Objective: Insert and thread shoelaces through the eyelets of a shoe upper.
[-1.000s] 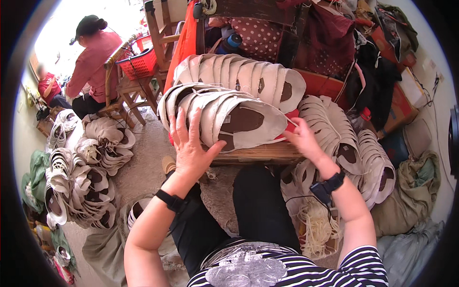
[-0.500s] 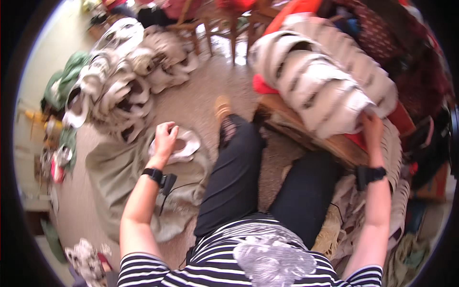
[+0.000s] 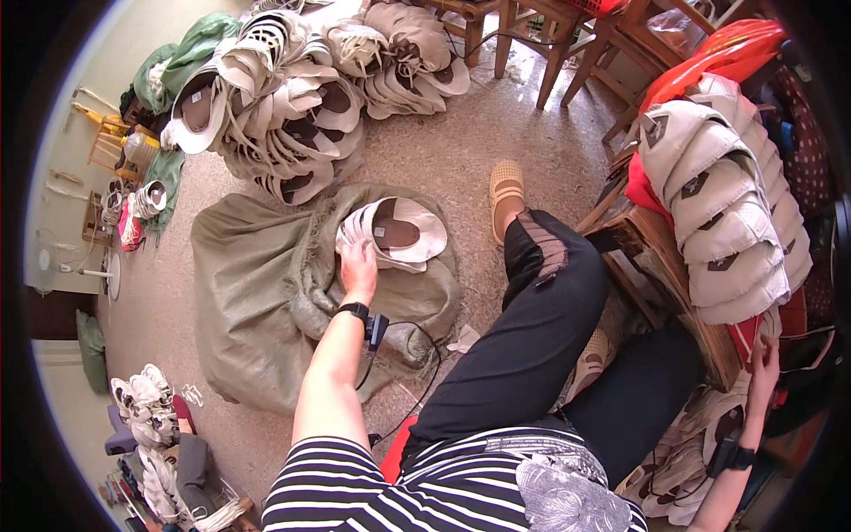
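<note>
My left hand (image 3: 357,264) is closed at the near-left side of a pale beige shoe upper (image 3: 418,229) with a brown insole. Its fingers lie over the upper's side, and the upper rests on a crumpled olive-grey cloth sack (image 3: 253,297) on the floor. At the right, my right hand (image 3: 763,365) has its fingers stretched upward, just below the near end of a row of nested beige shoe uppers (image 3: 729,230). The fingertips come close to a narrow pale strip there; no firm grip shows. That row lies on a wooden bench (image 3: 678,275).
A large heap of shoe uppers (image 3: 292,115) lies beyond the sack. More uppers (image 3: 678,461) lie low beside my right forearm. Wooden stools (image 3: 541,44) stand at the back, and a red plastic bag (image 3: 709,58) sits behind the row. A cable (image 3: 436,355) trails from my left wrist.
The view has swung left, so everything sits further right. My right hand has drawn back from inside the row's near end to just below it. My left hand stays at the upper on the sack.
</note>
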Available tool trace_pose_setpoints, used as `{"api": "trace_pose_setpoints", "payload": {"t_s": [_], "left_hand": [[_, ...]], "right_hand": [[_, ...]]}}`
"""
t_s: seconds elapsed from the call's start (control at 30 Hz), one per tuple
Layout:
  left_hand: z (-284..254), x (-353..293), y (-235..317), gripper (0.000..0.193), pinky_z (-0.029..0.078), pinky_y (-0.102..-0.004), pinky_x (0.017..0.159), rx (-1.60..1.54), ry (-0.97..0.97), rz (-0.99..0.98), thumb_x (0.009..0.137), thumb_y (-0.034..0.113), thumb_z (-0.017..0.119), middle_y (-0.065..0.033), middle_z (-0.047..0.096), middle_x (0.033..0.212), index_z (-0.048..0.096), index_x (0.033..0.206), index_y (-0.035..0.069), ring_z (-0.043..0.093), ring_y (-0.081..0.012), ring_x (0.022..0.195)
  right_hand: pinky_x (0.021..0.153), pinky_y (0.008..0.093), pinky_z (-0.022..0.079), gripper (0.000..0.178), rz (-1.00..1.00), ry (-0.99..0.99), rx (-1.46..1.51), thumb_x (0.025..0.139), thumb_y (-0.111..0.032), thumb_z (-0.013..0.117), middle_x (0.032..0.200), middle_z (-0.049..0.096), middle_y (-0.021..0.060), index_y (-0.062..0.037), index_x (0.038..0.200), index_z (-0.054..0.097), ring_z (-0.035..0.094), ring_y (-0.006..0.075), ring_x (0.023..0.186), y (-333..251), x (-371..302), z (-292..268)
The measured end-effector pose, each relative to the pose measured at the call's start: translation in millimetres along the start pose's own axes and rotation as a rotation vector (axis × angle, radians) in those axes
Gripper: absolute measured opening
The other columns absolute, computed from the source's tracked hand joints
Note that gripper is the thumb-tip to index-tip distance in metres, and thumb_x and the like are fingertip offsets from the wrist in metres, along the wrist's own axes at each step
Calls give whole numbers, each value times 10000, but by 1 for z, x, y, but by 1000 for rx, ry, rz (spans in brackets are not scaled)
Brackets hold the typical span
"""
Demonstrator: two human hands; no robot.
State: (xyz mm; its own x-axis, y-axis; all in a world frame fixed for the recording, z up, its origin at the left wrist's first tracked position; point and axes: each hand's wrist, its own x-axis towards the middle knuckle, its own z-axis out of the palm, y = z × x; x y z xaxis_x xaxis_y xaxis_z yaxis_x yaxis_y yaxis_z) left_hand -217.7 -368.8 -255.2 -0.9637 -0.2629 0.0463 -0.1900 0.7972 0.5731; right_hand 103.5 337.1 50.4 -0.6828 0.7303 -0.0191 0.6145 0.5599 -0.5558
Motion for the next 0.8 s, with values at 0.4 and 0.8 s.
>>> {"api": "trace_pose_setpoints", "payload": {"t_s": [0.4, 0.8], "left_hand": [[37, 42, -9, 491, 497, -537, 837, 304, -217, -314, 907, 211, 448, -277, 669, 1033, 294, 1329, 11, 657, -424, 969], [-77, 43, 69, 104, 368, -256, 327, -998, -140, -242, 920, 138, 467, -46, 565, 673, 529, 972, 73, 496, -118, 414]], "right_hand": [[520, 187, 396, 185, 72, 145, 42, 966, -135, 572, 823, 544, -21, -40, 1124, 584, 465, 36, 590, 68, -36, -42], [601, 189, 436, 167, -131, 213, 204, 989, -117, 541, 889, 551, -37, -39, 1125, 600, 486, 21, 704, -44, -62, -13]]}}
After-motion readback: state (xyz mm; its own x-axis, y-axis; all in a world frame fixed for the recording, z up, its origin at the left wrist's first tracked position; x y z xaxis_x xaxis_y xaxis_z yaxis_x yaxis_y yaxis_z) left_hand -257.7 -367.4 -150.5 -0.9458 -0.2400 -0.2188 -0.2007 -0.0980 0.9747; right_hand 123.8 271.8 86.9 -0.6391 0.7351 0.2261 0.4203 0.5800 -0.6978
